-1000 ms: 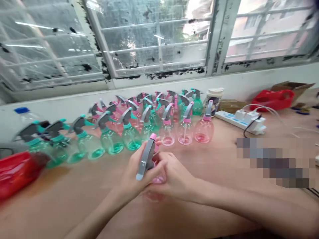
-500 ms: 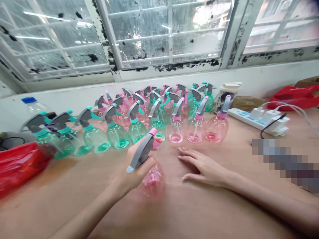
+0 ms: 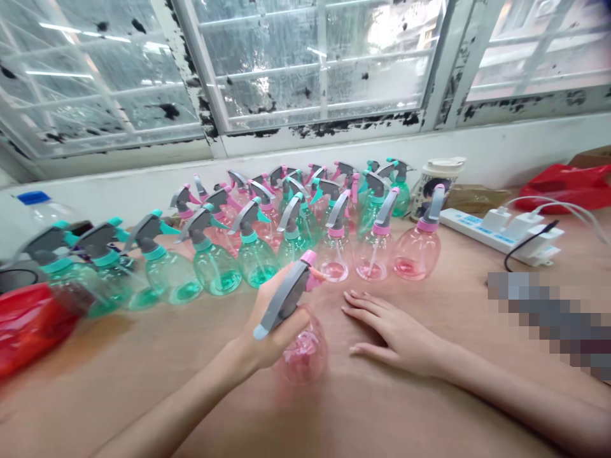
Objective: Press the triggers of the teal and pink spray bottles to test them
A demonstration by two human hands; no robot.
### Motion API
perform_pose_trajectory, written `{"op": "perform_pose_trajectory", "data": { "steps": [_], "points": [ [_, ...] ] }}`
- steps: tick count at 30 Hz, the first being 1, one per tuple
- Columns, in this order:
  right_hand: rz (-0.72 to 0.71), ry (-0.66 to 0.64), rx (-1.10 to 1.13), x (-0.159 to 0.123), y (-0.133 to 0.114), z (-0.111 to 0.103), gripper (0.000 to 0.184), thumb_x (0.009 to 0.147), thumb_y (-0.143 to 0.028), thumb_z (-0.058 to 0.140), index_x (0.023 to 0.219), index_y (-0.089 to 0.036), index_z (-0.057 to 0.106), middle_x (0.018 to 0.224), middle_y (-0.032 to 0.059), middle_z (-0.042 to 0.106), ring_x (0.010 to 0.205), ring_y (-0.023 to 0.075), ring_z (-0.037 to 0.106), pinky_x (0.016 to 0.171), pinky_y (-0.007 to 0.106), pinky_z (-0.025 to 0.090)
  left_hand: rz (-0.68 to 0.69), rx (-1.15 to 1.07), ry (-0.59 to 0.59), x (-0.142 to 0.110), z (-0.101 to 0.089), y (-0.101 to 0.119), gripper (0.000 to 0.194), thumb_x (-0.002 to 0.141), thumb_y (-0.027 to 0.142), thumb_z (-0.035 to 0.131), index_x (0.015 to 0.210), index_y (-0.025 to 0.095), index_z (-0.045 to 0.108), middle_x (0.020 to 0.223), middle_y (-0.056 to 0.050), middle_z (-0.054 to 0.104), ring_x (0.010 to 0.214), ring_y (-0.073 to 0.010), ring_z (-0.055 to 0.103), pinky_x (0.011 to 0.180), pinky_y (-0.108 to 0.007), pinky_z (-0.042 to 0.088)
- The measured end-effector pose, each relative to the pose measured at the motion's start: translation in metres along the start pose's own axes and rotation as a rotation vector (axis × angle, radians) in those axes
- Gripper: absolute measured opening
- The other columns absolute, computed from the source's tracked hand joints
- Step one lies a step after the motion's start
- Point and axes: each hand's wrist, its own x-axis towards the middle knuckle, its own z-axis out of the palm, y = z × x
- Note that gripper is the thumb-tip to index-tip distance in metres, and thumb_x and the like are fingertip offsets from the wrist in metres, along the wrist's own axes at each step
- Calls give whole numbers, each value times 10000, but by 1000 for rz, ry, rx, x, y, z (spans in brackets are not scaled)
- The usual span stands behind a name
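My left hand [image 3: 277, 318] is wrapped round the neck of a pink spray bottle [image 3: 308, 356], under its grey and pink trigger head. The fingers behind the neck are partly hidden. To the right, my right hand [image 3: 391, 327] lies palm down on the table [image 3: 382, 407], fingers apart and holding nothing. Beyond the hands stands a front row of spray bottles: green ones such as this green spray bottle [image 3: 217, 270] on the left, and pink ones such as this pink spray bottle [image 3: 417, 254] on the right.
More green and pink spray bottles crowd behind the front row. A patterned cup [image 3: 432, 184] and a white power strip [image 3: 491, 232] with plugs lie at right. Red plastic bags [image 3: 33, 324] sit at both sides. A blue-capped bottle [image 3: 42, 207] stands far left, below the windows.
My left hand and the held pink spray bottle have shifted slightly right and down in view. My right hand stays flat in nearly the same place. The camera view has moved a little.
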Motion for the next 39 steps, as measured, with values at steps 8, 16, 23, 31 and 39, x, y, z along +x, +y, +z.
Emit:
{"op": "perform_pose_trajectory", "data": {
  "steps": [8,16,23,31,39],
  "points": [
    [11,-21,-42,3,-5,-4,695,927,-608,490,1431,-131,481,1533,144,389,1427,306,343,1156,514,326,12,45,46,-3,3,-6,208,797,232,518,964,239,642,687,16,557,573,-149,463,583,-282,444],
    [-2,33,-29,6,-6,-2,633,932,-554,522,1398,-126,523,1498,164,441,1401,319,387,1134,529,359,-8,-35,7,-2,3,-3,241,823,221,507,1024,240,637,762,-10,646,699,-186,599,670,-304,517],
    [-18,56,-32,9,-6,3,595,939,-534,526,1412,-173,513,1495,140,451,1392,314,405,1121,533,380,5,-70,-7,1,5,-4,85,781,221,496,821,232,570,671,3,544,580,-157,484,581,-283,460],
    [-8,8,-35,8,-2,2,611,947,-552,499,1428,-175,493,1513,121,427,1409,301,377,1139,521,361,-6,-69,-52,6,0,6,135,749,200,476,819,222,588,715,1,562,605,-164,511,625,-310,448],
    [-7,30,31,7,-1,1,591,937,-523,540,1438,-214,484,1514,118,427,1411,312,373,1136,537,356,-38,-44,22,-1,-1,-4,103,816,267,521,842,229,613,754,-10,626,670,-172,589,665,-307,499]
  ]
}}
